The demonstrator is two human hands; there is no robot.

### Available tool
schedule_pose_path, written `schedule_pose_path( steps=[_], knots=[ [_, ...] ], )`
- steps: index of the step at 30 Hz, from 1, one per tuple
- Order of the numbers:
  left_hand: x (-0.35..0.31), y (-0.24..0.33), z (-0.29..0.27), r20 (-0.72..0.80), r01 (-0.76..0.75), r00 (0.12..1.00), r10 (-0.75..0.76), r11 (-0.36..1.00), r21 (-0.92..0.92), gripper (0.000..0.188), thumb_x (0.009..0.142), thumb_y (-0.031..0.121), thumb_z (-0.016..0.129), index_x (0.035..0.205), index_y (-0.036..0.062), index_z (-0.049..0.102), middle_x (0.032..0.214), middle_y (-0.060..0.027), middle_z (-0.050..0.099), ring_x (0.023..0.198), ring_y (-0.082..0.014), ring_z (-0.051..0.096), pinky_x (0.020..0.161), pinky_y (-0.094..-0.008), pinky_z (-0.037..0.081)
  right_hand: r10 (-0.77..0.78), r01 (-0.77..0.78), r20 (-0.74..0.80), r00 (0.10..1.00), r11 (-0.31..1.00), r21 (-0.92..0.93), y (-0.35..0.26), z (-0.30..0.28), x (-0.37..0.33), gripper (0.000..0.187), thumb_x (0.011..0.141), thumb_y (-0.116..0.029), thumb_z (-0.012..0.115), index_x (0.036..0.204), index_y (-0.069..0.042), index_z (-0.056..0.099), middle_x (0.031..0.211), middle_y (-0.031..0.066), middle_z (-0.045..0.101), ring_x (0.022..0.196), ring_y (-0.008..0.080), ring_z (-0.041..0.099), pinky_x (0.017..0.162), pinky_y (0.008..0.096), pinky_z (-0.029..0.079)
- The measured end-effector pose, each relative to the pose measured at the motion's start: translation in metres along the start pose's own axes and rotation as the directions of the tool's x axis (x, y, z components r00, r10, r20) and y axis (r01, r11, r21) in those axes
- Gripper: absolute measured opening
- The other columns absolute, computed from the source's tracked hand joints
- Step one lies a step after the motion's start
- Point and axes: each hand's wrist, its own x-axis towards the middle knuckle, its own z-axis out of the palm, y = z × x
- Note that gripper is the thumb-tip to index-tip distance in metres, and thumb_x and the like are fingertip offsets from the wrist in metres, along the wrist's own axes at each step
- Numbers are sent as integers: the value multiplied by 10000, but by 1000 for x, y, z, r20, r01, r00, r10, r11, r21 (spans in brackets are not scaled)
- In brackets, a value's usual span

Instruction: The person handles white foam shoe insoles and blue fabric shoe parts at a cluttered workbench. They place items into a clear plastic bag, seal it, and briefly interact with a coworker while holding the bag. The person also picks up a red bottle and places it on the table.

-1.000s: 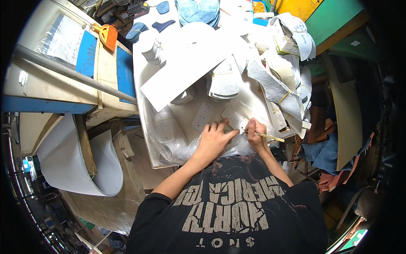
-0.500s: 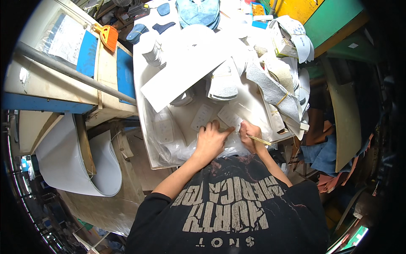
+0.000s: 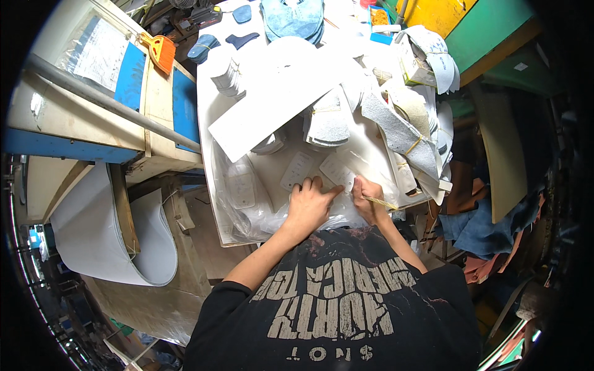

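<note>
In my right hand (image 3: pixel 370 201) is a slim yellowish pen (image 3: pixel 385 203), its back end sticking out toward the right. The fingers close round it over the lower end of a white tag card (image 3: pixel 335 171) with small marks on it. My left hand (image 3: pixel 310 204) lies palm down with fingers spread, the index finger reaching to that card's lower edge. Just above its fingers rests a second white tag card (image 3: pixel 297 169). Clear plastic film (image 3: pixel 272 224) spreads under both wrists along the table's near edge.
Rubber-banded bundles of white cut pieces (image 3: pixel 327 123) and a long white board (image 3: pixel 263 117) fill the table beyond. More grey-white pieces (image 3: pixel 405 137) are heaped at the right. Blue cut pieces (image 3: pixel 294 21) lie at the far end. A metal pipe (image 3: pixel 117 111) runs along the left.
The pen's back end has swung slightly within my right hand. The whole view has shifted a little; my left hand stays in the same place on the card.
</note>
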Motion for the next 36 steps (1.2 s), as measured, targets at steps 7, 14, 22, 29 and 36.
schedule_pose_path(
  steps=[7,14,22,29,36],
  knots=[
    [2,0,-2,17,0,1000,-1,1000,21,622,817,207,792,1397,413,704,1123,-51,624,1070,-273,619,857,-439,534,-11,15,-75,997,998,54,3,3,0,342,1131,-210,554,855,-8,554,675,208,514,563,363,521,580,440,448],
    [2,-1,-1,6,-6,1000,6,1000,29,623,807,222,803,1392,411,706,1128,-52,634,1049,-272,628,843,-436,549,-15,16,-79,997,1000,12,5,4,2,334,1128,-188,559,850,-4,551,669,197,504,553,350,504,575,438,442],
    [2,-1,-2,13,-4,1000,4,1000,28,639,787,225,817,1390,408,707,1118,-48,632,1054,-267,627,850,-429,538,26,-23,-61,998,998,55,5,3,3,343,1139,-217,538,867,-10,575,677,198,522,562,355,525,585,439,454],
    [2,-1,-3,2,-5,1000,4,1000,25,643,783,229,822,1388,409,701,1105,-49,626,1052,-267,623,848,-432,529,107,-101,-111,988,993,63,5,5,1,469,1177,-297,474,815,-8,547,628,83,501,573,163,497,575,370,442],
    [4,0,-4,23,6,1000,-7,1000,29,640,790,232,815,1396,406,699,1098,-49,625,1054,-267,622,848,-440,535,92,-88,-126,988,995,38,6,6,2,461,1178,-277,458,811,-5,519,616,80,486,564,163,468,568,367,431]
  ],
)
